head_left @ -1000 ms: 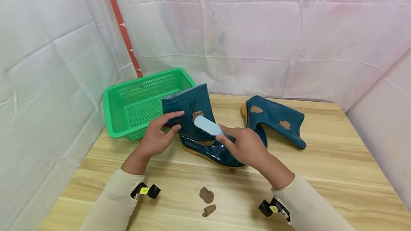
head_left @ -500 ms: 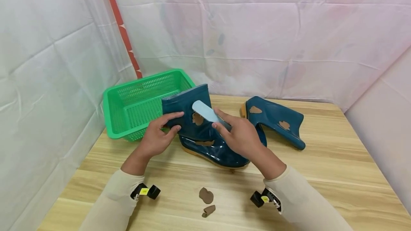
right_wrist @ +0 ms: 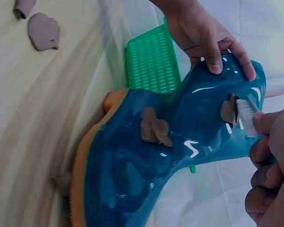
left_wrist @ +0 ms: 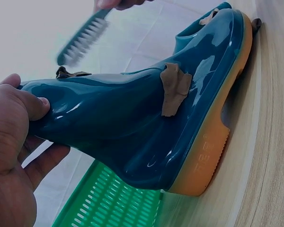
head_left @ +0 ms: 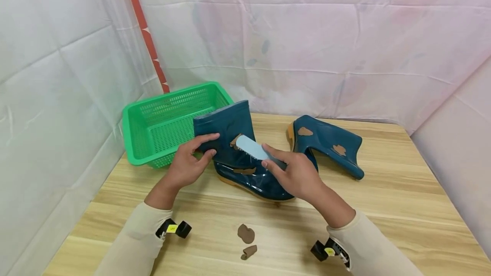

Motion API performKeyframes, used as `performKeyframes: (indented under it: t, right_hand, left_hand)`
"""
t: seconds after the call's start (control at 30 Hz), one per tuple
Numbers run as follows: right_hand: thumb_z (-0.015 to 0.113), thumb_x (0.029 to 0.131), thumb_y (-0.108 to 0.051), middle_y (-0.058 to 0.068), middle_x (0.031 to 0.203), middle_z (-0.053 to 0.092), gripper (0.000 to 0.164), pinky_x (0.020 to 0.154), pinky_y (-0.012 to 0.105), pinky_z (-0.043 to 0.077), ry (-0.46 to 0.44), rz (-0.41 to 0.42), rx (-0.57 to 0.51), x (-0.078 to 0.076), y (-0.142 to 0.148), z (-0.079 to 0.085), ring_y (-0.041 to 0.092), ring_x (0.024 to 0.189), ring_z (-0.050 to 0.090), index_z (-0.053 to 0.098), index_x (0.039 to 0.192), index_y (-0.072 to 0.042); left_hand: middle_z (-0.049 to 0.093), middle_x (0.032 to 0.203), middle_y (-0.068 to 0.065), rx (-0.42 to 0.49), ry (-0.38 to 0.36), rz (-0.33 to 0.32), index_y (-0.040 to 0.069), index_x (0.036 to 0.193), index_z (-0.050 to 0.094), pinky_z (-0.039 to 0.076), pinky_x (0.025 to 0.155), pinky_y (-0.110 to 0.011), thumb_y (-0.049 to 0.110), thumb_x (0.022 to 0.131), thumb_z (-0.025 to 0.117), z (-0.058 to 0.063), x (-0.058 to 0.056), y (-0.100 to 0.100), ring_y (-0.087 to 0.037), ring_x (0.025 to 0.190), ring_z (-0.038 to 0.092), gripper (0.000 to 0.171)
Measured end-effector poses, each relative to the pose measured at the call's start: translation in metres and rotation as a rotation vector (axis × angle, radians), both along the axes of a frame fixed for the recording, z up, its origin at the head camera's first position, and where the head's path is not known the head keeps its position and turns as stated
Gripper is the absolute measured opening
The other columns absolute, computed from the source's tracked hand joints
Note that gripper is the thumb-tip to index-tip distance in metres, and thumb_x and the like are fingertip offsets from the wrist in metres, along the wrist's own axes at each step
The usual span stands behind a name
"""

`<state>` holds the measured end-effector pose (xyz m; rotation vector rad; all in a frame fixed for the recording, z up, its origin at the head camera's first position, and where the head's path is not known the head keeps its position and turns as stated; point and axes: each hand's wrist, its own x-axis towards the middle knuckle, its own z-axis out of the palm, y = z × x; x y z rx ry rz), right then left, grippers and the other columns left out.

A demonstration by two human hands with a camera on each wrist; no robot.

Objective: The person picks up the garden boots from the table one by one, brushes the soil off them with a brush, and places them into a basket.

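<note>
A dark blue rubber boot (head_left: 226,127) with a tan sole stands on the table, its toe toward the right. My left hand (head_left: 189,161) grips its shaft from the left, thumb on the near side. My right hand (head_left: 297,171) holds a brush (head_left: 251,147) with a pale blue back and white bristles. Those bristles lie at the edge of a brown, mud-like patch (right_wrist: 229,111) on the shaft. Part of that patch stands up from the rubber in the left wrist view. Another brown patch (left_wrist: 175,90) clings near the ankle.
A second blue boot (head_left: 330,139) with brown patches lies on its side to the right. Behind my left hand sits a green plastic basket (head_left: 147,156). Two loose brown pieces, one flat (head_left: 246,234) and one curled (head_left: 249,252), lie on the near tabletop.
The brush moved up the shaft above the brown patch, then came back down over it with my right hand. My left hand and both boots have stayed in place.
</note>
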<state>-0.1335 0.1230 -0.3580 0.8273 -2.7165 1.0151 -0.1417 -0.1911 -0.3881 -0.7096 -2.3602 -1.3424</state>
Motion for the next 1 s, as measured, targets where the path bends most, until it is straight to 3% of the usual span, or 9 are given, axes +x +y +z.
performKeyframes:
  t: [0.17,0.37,0.53,0.67,0.83,1.0]
  right_hand:
    - [0.068,0.101,-0.031,-0.009,0.056,0.052,0.049,0.043,0.031,0.035,0.078,-0.044,-0.046,-0.006,-0.008,0.009,0.008,0.039,0.032,0.058,0.147,-0.017]
    - [0.065,0.102,-0.039,-0.006,0.055,0.048,0.05,0.043,0.032,0.033,0.059,-0.108,0.0,-0.007,-0.014,0.01,0.012,0.041,0.034,0.056,0.149,-0.023]
    - [0.069,0.101,-0.033,-0.006,0.054,0.05,0.05,0.043,0.03,0.032,0.074,-0.102,-0.024,0.001,-0.008,-0.001,0.01,0.04,0.032,0.058,0.148,-0.022]
    - [0.069,0.1,-0.033,-0.01,0.053,0.047,0.05,0.041,0.027,0.029,0.089,-0.036,0.016,0.003,-0.008,-0.014,0.006,0.041,0.03,0.059,0.147,-0.018]
    - [0.067,0.102,-0.034,-0.013,0.046,0.031,0.05,0.039,0.026,0.028,0.055,0.046,0.07,0.005,-0.006,-0.026,0.005,0.037,0.025,0.058,0.148,-0.015]
    - [0.069,0.1,-0.033,-0.014,0.045,0.031,0.049,0.039,0.026,0.027,0.079,0.015,0.045,0.006,-0.001,-0.021,0.005,0.037,0.024,0.06,0.146,-0.017]
  left_hand:
    - [0.061,0.141,-0.008,-0.002,-0.003,0.011,0.012,0.14,0.064,0.047,0.069,-0.034,0.004,0.097,0.07,0.001,0.001,-0.001,-0.018,0.099,0.058,0.044]
    - [0.061,0.14,-0.01,0.008,0.007,0.017,0.011,0.139,0.064,0.046,0.067,-0.031,0.002,0.097,0.07,0.0,0.001,-0.001,-0.018,0.099,0.058,0.044]
    - [0.062,0.14,-0.009,0.0,0.007,0.016,0.011,0.139,0.064,0.048,0.07,-0.032,0.003,0.097,0.07,0.0,0.001,-0.001,-0.017,0.1,0.059,0.043]
    - [0.062,0.14,-0.009,0.002,0.002,0.019,0.012,0.139,0.065,0.045,0.061,-0.031,0.004,0.097,0.071,0.002,0.002,0.0,-0.016,0.081,0.056,0.043]
    - [0.063,0.138,-0.009,0.014,-0.01,0.017,0.012,0.138,0.066,0.041,0.057,-0.029,0.004,0.097,0.071,0.001,0.002,0.0,-0.016,0.075,0.051,0.042]
    - [0.061,0.14,-0.01,0.028,-0.022,0.012,0.013,0.139,0.065,0.041,0.055,-0.03,0.004,0.097,0.07,0.001,0.002,-0.002,-0.013,0.059,0.044,0.043]
